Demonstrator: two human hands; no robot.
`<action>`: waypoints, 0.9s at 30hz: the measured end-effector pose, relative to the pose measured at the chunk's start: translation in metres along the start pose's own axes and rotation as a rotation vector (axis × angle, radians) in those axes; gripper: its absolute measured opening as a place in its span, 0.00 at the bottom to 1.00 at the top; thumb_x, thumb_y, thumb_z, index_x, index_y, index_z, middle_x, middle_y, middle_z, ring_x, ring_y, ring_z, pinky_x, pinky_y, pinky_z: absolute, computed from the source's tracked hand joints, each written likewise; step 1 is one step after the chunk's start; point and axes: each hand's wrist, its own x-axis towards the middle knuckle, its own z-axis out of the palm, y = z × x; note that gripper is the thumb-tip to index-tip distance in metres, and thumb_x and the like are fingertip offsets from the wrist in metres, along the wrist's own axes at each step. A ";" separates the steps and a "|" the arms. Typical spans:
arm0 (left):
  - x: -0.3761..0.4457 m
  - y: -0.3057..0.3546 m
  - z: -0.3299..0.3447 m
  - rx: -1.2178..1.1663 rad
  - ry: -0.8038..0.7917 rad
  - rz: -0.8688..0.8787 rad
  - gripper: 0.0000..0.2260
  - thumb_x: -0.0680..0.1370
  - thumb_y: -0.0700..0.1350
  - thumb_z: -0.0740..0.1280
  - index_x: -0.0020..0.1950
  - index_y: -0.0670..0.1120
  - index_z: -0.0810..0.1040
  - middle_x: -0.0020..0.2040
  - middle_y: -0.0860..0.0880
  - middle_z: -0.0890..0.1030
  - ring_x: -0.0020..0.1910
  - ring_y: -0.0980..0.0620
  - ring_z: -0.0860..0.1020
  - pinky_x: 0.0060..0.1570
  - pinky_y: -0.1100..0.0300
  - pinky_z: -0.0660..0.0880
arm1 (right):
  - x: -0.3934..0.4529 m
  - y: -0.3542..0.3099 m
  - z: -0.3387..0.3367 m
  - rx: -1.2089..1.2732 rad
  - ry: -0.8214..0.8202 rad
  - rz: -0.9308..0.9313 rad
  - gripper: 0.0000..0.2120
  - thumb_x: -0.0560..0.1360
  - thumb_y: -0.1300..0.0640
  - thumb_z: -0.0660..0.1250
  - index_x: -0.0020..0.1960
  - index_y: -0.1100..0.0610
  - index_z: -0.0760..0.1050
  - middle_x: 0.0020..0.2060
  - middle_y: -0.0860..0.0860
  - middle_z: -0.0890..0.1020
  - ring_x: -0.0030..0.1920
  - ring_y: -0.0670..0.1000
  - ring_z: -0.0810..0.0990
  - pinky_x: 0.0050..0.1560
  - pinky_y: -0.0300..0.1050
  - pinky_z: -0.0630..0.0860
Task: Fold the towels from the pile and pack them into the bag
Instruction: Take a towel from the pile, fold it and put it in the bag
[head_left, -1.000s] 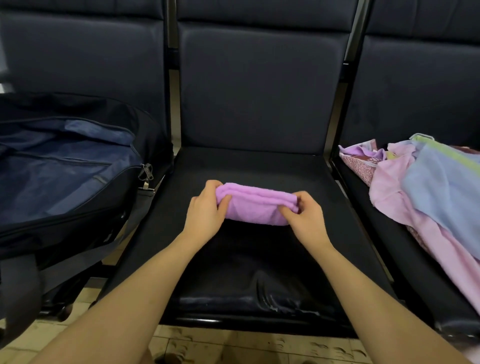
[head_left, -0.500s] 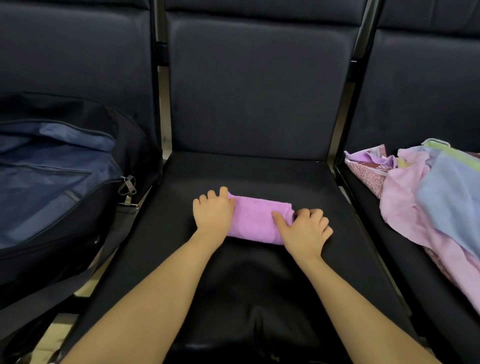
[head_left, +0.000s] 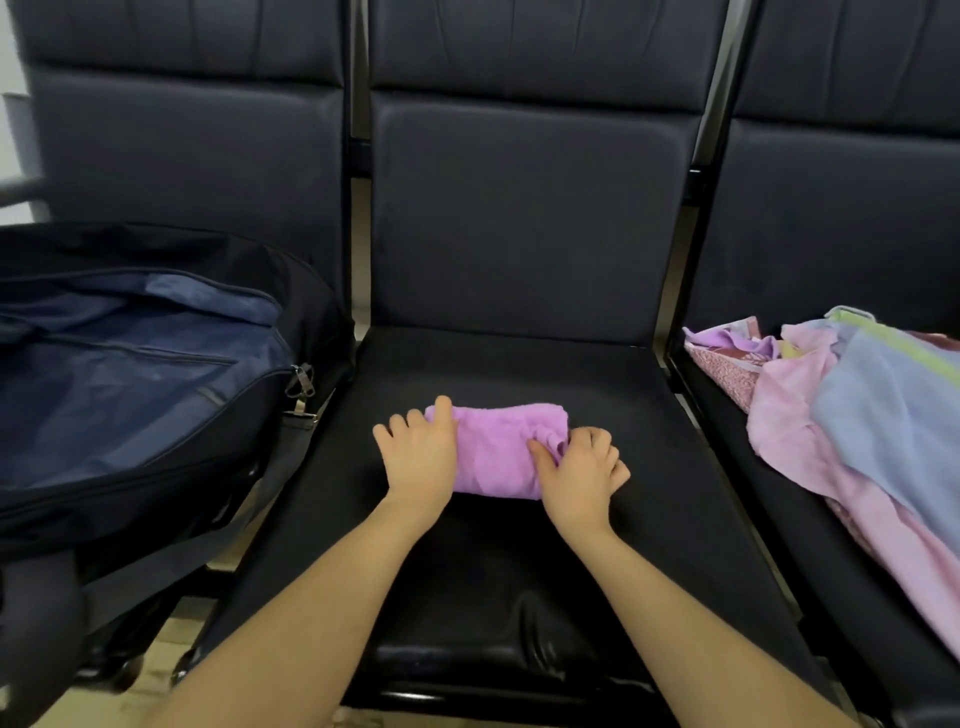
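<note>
Row of dark padded seats, 3 in view. Middle seat (head_left: 519, 561) carries the work; its pan is black, creased near the front edge.

Left seat holds a big navy bag (head_left: 135, 395), unzipped, lid flopped back, blue lining showing. A metal zipper pull (head_left: 301, 382) hangs at the bag's corner nearest the middle seat. Strap drops off the seat edge toward the floor.

Right seat holds the towel pile (head_left: 852, 431): pink cloth under a pale blue one w/ a green-yellow stripe, plus a patterned pink piece at the back left. Loose, unfolded, partly spilling over the seat's front.

Purple towel (head_left: 498, 447) lies folded into a short thick bundle at approx the centre of the middle seat, long side running left-right, flat on the pan. Well apart from both bag and pile.

Left hand (head_left: 418, 457) lies palm-down over the towel's left end. Fingers (head_left: 443, 408) mostly straight, slightly spread, tips reaching past the far edge; they press, not grip.

Right hand (head_left: 582, 470) sits at the towel's right end. Its fingers are curled in at the knuckles, and the thumb lies on top of the cloth, pinching a bunched fold of the towel against them. Both forearms bare, reaching in from the bottom.
</note>
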 end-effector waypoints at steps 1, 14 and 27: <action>0.001 -0.007 -0.003 0.022 0.071 0.002 0.13 0.67 0.49 0.77 0.48 0.48 0.79 0.31 0.47 0.78 0.32 0.46 0.77 0.38 0.52 0.74 | -0.004 -0.009 -0.004 0.086 0.008 -0.013 0.17 0.78 0.44 0.63 0.55 0.58 0.72 0.52 0.51 0.74 0.53 0.51 0.73 0.63 0.49 0.60; 0.042 -0.173 -0.079 0.158 0.492 -0.074 0.13 0.60 0.45 0.80 0.38 0.48 0.79 0.25 0.47 0.74 0.25 0.47 0.72 0.36 0.56 0.71 | -0.053 -0.167 -0.025 0.592 -0.171 -0.248 0.12 0.77 0.49 0.67 0.52 0.52 0.65 0.37 0.44 0.72 0.52 0.50 0.62 0.48 0.46 0.68; 0.148 -0.372 -0.013 0.314 0.545 -0.099 0.11 0.65 0.42 0.77 0.39 0.43 0.77 0.23 0.47 0.70 0.26 0.47 0.69 0.38 0.54 0.70 | -0.017 -0.343 0.121 0.328 -0.157 -0.625 0.16 0.78 0.49 0.62 0.63 0.53 0.64 0.42 0.50 0.82 0.40 0.47 0.70 0.58 0.48 0.60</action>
